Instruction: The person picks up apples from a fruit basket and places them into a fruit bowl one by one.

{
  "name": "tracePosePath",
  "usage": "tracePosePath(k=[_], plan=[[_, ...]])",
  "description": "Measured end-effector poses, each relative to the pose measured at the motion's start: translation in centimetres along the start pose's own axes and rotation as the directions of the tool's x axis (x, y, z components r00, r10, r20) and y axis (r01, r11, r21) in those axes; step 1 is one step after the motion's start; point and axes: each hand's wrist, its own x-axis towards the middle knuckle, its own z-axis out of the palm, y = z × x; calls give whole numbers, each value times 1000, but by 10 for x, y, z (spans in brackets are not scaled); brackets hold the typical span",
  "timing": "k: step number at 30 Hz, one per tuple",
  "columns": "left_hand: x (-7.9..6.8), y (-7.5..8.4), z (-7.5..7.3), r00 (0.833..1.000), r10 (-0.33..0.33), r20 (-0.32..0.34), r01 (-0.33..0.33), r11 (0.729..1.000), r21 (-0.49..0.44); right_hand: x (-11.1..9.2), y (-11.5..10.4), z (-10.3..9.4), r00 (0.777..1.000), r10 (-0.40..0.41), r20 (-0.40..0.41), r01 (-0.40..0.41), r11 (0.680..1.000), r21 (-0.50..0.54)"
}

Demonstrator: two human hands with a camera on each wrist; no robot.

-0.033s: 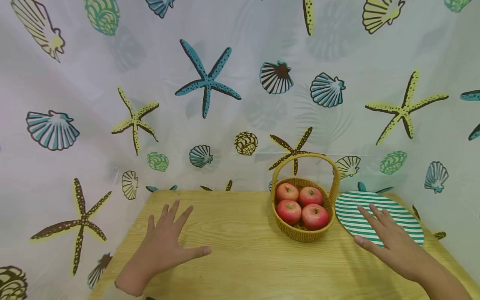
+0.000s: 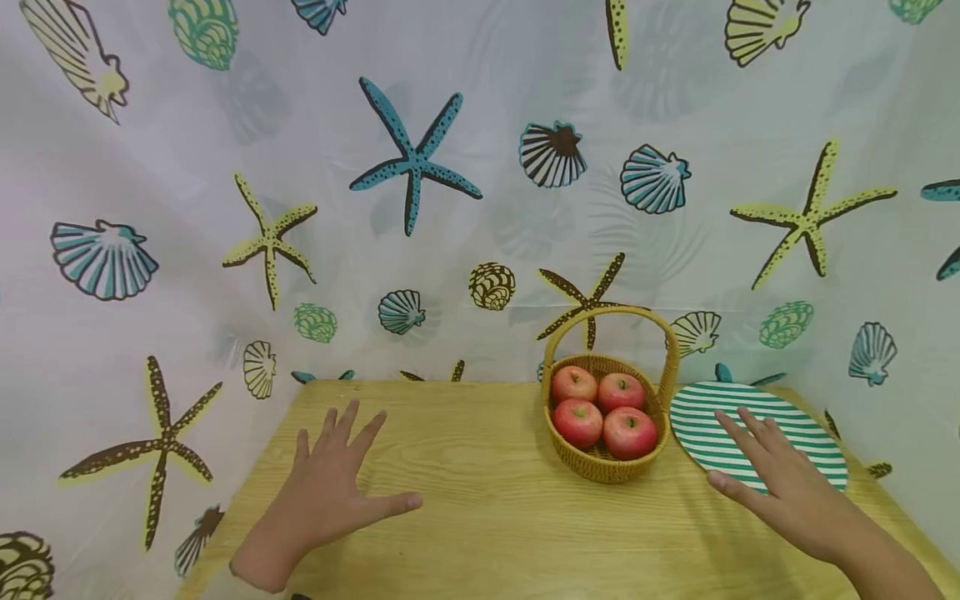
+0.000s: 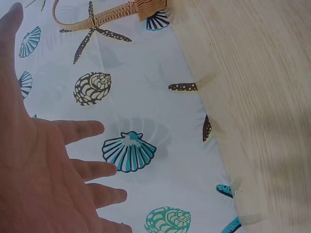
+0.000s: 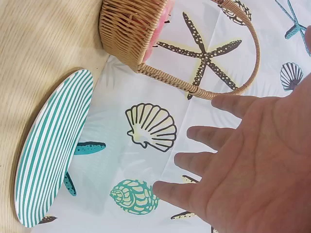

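Note:
My left hand (image 2: 322,487) hovers over the left part of the wooden table, fingers spread and nothing held. On the right, my right hand (image 2: 787,492) is held out above the green-and-white striped oval mat (image 2: 750,425), its fingers extended and also holding nothing. Between the two hands, nearer the right one, stands a wicker basket (image 2: 607,473) with an upright arched handle. Several red apples (image 2: 630,433) lie inside it. In the right wrist view the basket (image 4: 129,34) and the striped mat (image 4: 53,150) appear beyond the bare fingers. Neither hand touches the basket.
The wooden table (image 2: 465,517) spans the lower view. A white curtain (image 2: 465,50) printed with starfish and shells hangs behind it and along both sides. The basket handle rises in front of the back curtain.

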Motion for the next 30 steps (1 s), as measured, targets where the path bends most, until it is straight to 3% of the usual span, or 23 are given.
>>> tracePosePath(k=[13,30], plan=[[-2,-1,4,1000,-19,2,19,1000,8,3,6,10,999,23,-35,-27,994,-104],[17,9,12,999,35,-7,-35,999,19,2,15,8,997,45,-55,-52,990,-130]])
